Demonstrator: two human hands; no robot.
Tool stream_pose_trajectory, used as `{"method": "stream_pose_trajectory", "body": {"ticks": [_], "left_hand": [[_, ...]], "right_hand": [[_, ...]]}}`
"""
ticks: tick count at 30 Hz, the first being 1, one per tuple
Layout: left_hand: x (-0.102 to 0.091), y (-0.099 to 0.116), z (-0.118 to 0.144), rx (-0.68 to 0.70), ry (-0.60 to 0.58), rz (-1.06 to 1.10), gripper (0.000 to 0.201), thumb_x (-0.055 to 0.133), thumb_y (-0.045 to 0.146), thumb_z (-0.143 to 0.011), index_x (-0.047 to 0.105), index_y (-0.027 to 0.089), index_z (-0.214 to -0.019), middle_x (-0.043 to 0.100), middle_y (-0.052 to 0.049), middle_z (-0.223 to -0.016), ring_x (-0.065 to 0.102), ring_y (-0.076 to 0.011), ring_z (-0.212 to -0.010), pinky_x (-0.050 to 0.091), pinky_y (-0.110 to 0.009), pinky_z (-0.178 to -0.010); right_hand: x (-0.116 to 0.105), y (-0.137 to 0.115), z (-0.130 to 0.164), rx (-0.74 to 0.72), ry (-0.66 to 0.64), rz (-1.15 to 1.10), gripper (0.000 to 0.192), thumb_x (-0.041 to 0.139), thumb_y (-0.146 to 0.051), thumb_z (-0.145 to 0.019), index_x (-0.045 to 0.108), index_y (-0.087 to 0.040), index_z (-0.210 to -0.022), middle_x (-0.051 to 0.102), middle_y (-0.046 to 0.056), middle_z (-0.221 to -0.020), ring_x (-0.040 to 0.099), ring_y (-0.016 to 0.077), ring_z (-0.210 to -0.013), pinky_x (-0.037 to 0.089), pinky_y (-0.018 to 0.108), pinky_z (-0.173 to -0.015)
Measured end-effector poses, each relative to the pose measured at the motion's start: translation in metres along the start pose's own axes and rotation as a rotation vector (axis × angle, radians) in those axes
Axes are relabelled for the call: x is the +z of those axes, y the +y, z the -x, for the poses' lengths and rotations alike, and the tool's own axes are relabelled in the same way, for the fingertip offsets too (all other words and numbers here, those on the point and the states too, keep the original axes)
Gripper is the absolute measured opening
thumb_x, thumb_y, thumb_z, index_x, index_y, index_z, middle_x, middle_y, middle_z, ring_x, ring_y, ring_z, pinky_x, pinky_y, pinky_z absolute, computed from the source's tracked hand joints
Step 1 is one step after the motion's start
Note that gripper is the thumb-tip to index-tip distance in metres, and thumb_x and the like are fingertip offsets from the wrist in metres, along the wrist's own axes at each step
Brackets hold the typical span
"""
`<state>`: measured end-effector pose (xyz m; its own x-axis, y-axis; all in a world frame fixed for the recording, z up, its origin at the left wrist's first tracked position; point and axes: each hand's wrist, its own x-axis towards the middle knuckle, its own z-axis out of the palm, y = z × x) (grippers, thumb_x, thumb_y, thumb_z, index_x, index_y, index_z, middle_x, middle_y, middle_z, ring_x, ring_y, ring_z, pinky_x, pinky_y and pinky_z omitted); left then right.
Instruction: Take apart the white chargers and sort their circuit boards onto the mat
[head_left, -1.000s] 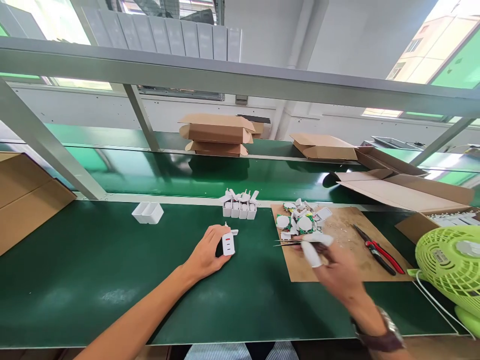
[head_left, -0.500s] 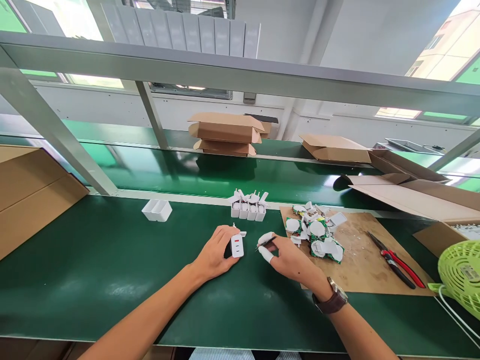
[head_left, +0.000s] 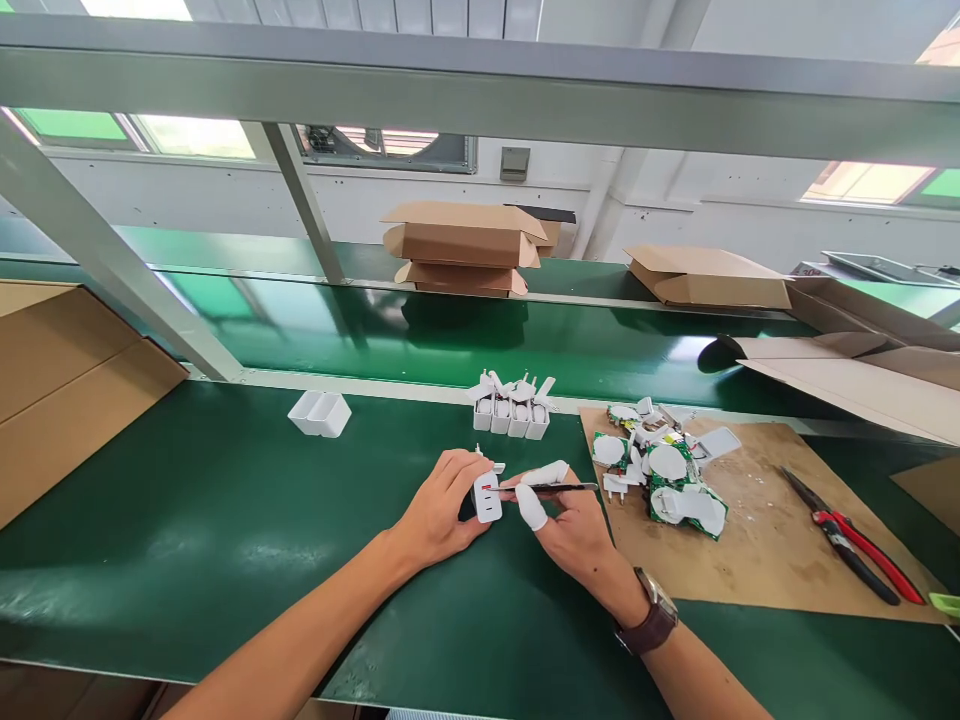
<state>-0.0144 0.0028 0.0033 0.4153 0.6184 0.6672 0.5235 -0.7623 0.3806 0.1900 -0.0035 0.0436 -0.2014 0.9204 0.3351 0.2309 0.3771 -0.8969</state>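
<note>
The left hand [head_left: 442,505] closes its grip around a white charger [head_left: 487,496] standing on the green table [head_left: 225,520], while the right hand [head_left: 574,525], fingertips capped in white, pinches dark tweezers [head_left: 551,488] against its face, which bears a red-marked port. No writing is legible.

Glossy white plastic charger [head_left: 487,496]; thin dark metal tweezers [head_left: 555,488]; smooth green bench mat [head_left: 225,520]; matt brown cardboard sheet [head_left: 765,530].
</note>
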Motion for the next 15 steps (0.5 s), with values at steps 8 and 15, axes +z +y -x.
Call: {"method": "stream_pose_trajectory", "body": {"ticks": [8, 15], "left_hand": [[-0.0014, 0.0027, -0.0021, 0.003, 0.0, -0.035, 0.046, 0.065, 0.022, -0.094, 0.049, 0.018, -0.137, 0.064, -0.015, -0.119, 0.06, -0.0279, -0.11, 0.055, -0.046, -0.094], [-0.0005, 0.0069, -0.0041, 0.039, 0.022, -0.096, 0.052, 0.064, 0.021, -0.095, 0.045, 0.018, -0.143, 0.064, -0.015, -0.117, 0.059, -0.0281, -0.109, 0.056, -0.046, -0.093]], "right_hand": [[-0.0006, -0.0018, 0.0012, -0.056, 0.016, 0.122, 0.018, 0.058, -0.027, -0.093, 0.072, -0.024, -0.083, 0.079, 0.005, -0.087, 0.078, 0.0208, -0.078, 0.066, 0.032, -0.073], [0.002, -0.002, 0.006, -0.101, 0.085, 0.226, 0.014, 0.057, -0.024, -0.095, 0.069, -0.024, -0.087, 0.078, 0.005, -0.087, 0.075, 0.0204, -0.077, 0.064, 0.033, -0.075]]}}
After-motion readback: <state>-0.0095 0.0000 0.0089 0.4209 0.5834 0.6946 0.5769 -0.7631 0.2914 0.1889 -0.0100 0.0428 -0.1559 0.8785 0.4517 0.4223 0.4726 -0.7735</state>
